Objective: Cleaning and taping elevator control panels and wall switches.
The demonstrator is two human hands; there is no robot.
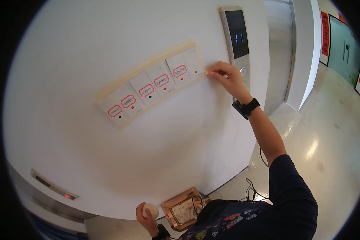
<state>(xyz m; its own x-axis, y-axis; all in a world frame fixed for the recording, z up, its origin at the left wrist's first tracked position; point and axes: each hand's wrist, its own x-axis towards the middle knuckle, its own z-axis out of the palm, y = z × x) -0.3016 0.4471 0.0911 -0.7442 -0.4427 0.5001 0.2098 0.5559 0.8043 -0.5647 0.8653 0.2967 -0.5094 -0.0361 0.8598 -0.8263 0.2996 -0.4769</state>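
A slanted row of several white cards point(146, 88) is fixed to the white wall, bordered by strips of beige masking tape point(148, 69). Most cards bear a red-outlined label, and each has a red or green dot. At the row's right end, my right hand point(228, 78) has thumb and fingers pinched on a small piece of tape point(207, 73) at the lower corner. Low down near my body, my left hand point(145, 220) is wrapped round a cream disc, apparently a roll of masking tape point(150, 211). Its centre hole is not visible.
An elevator panel point(237, 36) with a lit display and buttons is just right of my right hand, beside a metal door point(279, 48). A wooden box point(176, 206) sits below by the wall. Black cables point(250, 190) lie over the shiny floor point(308, 168).
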